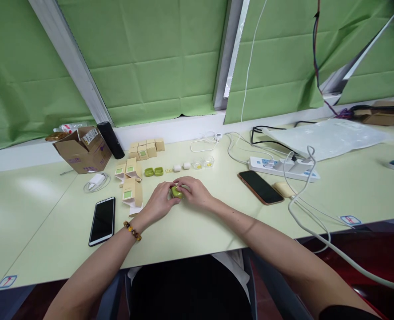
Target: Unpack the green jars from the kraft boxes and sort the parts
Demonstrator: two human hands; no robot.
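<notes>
Both my hands meet over a small green case [176, 192] on the pale green table [197, 226]. My left hand [160, 202], with a bead bracelet on the wrist, pinches the case from the left. My right hand [195, 192] curls its fingers over the case from the right and above. Two more green cases [153, 171] lie just beyond, beside two small white pieces [181, 167] and clear plastic pieces [203, 163]. Open tan cartons [132, 186] stand at the left of my hands.
A stack of small tan boxes [146, 149], a cardboard box [83, 150] and a black cylinder [110, 140] stand at the back left. One phone [102, 220] lies left, another phone [260, 187] right, near a power strip [283, 168] with trailing cables.
</notes>
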